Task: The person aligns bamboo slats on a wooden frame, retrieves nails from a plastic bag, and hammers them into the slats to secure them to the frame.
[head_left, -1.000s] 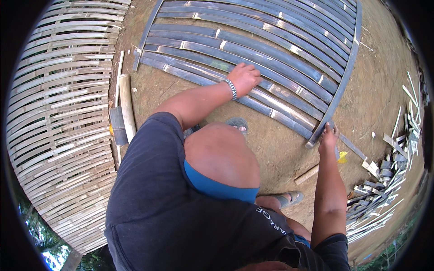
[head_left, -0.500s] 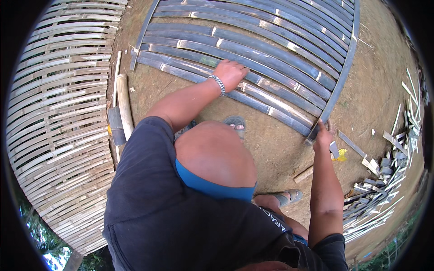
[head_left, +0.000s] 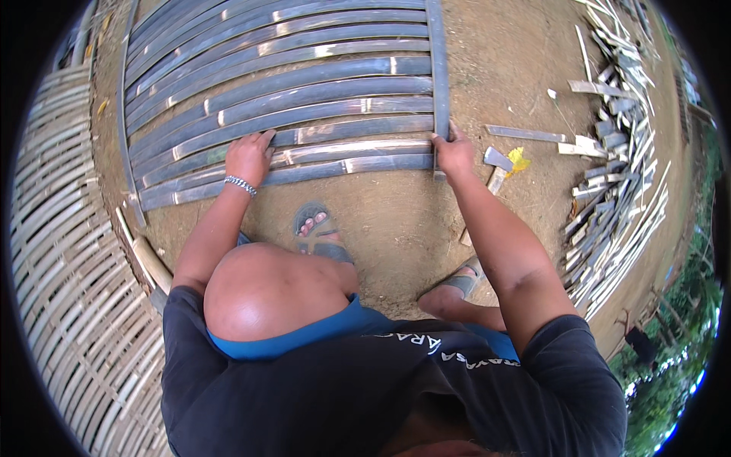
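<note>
A panel of dark bamboo slats (head_left: 320,80) lies on the ground in front of me, its slats running side to side between two dark bamboo side strips. My left hand (head_left: 250,160) is closed over the nearer slats, left of the middle, fingers curled over a bamboo slat (head_left: 320,154). At the near right corner, my right hand (head_left: 455,154) grips the right bamboo side strip (head_left: 441,84), thumb on top and fingers around its outer edge. Part of the grip is hidden. Close to that hand lies a dark flat piece (head_left: 498,158) beside a yellow leaf (head_left: 518,159).
A heap of split bamboo offcuts (head_left: 613,179) spreads along the right. One loose dark strip (head_left: 525,134) points toward it. On the left stands a pale woven bamboo lattice (head_left: 72,251), with a bamboo pole (head_left: 152,263) beside it. My sandalled feet (head_left: 324,228) are at the panel's near edge.
My view has turned, so the panel now appears further left and more level, and more of the offcut heap shows. Both hands stay on the panel, the right one at the same corner.
</note>
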### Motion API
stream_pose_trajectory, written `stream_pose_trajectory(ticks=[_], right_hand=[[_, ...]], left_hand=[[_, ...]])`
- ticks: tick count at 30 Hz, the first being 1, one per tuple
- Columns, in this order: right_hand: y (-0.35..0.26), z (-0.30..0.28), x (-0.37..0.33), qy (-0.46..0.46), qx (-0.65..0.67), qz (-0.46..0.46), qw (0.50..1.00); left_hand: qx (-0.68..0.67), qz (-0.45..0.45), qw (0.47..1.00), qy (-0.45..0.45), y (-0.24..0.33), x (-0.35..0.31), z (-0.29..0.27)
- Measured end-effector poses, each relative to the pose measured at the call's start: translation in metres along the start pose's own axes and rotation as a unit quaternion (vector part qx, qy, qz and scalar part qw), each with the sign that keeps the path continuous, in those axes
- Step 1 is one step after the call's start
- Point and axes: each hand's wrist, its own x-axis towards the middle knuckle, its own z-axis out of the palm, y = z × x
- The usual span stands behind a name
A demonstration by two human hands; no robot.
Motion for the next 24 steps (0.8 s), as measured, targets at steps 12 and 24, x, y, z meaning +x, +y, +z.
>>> stream_pose_trajectory(ticks=[12, 24], right_hand=[[0.013, 0.007, 0.001, 0.047, -0.051, -0.008, 0.998], [0.011, 0.005, 0.003, 0.069, -0.099, -0.037, 0.992]], left_hand=[[0.000, 0.028, 1.000, -0.006, -0.001, 0.003, 0.003], [0.010, 0.002, 1.000, -0.027, 0.004, 0.005, -0.001]])
